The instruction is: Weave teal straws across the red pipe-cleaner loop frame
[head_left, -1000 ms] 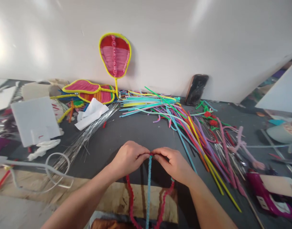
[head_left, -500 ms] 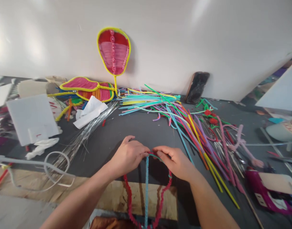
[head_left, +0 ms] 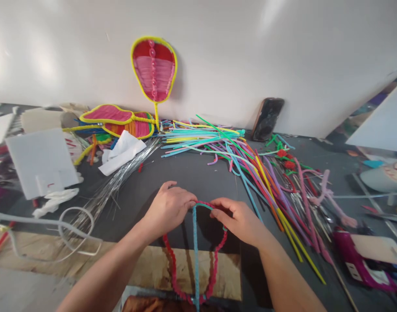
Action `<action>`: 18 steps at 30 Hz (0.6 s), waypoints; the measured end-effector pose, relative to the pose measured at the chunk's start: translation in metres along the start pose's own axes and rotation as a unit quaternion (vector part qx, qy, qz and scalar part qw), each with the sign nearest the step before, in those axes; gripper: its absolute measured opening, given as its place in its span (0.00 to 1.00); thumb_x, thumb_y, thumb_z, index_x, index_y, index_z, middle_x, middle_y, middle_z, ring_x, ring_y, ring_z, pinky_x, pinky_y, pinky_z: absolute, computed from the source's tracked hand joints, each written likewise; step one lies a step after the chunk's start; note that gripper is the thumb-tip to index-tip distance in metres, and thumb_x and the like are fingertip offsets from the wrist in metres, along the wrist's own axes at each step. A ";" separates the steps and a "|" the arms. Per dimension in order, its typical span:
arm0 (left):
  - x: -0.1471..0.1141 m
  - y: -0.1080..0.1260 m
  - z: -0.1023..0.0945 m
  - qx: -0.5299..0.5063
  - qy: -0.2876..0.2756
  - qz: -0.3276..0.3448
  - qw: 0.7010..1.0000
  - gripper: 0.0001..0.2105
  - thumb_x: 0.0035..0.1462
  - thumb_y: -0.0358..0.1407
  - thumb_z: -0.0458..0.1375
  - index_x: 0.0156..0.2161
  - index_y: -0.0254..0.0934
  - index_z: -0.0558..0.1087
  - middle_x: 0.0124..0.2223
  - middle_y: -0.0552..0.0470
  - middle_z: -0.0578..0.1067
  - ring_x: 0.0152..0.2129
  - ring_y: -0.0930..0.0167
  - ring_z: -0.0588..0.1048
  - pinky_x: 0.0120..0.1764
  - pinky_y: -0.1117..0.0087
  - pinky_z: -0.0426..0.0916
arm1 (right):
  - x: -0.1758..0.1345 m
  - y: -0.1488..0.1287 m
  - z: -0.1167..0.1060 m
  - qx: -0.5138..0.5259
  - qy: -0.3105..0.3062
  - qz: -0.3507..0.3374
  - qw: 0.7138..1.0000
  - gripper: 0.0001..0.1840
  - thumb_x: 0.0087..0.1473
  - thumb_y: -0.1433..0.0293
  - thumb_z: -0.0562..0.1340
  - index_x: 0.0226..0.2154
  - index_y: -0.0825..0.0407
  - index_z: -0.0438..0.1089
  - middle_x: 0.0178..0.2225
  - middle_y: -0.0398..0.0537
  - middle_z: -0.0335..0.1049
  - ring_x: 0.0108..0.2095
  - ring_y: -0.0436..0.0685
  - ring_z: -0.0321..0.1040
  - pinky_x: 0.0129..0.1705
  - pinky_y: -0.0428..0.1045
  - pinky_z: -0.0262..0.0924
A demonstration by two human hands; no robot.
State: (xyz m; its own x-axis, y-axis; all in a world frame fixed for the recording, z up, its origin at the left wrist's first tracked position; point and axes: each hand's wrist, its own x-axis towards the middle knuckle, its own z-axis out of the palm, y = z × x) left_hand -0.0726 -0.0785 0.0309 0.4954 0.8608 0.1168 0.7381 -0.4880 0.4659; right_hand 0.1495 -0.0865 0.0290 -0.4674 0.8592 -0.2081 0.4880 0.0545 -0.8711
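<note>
A red pipe-cleaner loop point(head_left: 174, 271) hangs upright over the near edge of the dark table, its lower end close to my body. Down its middle runs a light blue pipe cleaner point(head_left: 195, 247), and a blue-green strand lies along the red top edge. My left hand point(head_left: 170, 210) pinches the top of the loop where the blue stem meets it. A little to the right, my right hand point(head_left: 234, 218) grips the same top edge between thumb and fingers. The fingers hide parts of the upper sides.
Loose coloured pipe cleaners point(head_left: 204, 138) spread across the back and right. Silvery wires point(head_left: 120, 169) lie left, beside a white card point(head_left: 42, 160). A yellow-rimmed pink panel point(head_left: 154, 71) stands against the wall, and a phone point(head_left: 268, 120) leans there. At right sits a purple glue gun point(head_left: 357, 260).
Both hands and the loop have shifted slightly left, the left hand more. The gap between the hands has widened, showing more of the red and blue-green top edge.
</note>
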 end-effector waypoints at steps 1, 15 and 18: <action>0.000 0.000 0.000 0.001 0.001 0.001 1.000 0.12 0.60 0.31 0.47 0.37 0.40 0.74 0.34 0.54 0.79 0.33 0.71 0.75 0.52 0.60 0.55 | 0.001 0.000 0.002 0.001 0.006 -0.003 1.000 0.12 0.58 0.65 0.55 0.41 0.49 0.70 0.32 0.43 0.75 0.32 0.51 0.70 0.34 0.45 0.61; 0.001 0.004 0.004 -0.005 -0.016 0.011 1.000 0.12 0.59 0.30 0.48 0.36 0.40 0.74 0.33 0.54 0.79 0.31 0.72 0.75 0.51 0.61 0.56 | 0.008 0.008 0.017 -0.208 0.073 -0.111 0.969 0.12 0.58 0.67 0.55 0.42 0.49 0.71 0.34 0.48 0.75 0.34 0.55 0.71 0.38 0.49 0.61; 0.001 0.004 0.004 -0.009 -0.025 0.011 1.000 0.12 0.60 0.31 0.48 0.36 0.40 0.74 0.33 0.54 0.79 0.32 0.71 0.75 0.51 0.60 0.57 | 0.008 0.010 0.017 -0.247 0.061 -0.125 0.959 0.12 0.60 0.69 0.53 0.41 0.50 0.71 0.29 0.48 0.74 0.31 0.54 0.69 0.34 0.48 0.59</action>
State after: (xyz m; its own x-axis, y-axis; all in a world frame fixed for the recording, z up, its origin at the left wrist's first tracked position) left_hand -0.0675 -0.0800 0.0295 0.5334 0.8417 0.0832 0.7194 -0.5033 0.4788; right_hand 0.1381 -0.0872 0.0111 -0.5399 0.8396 0.0588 0.6762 0.4744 -0.5636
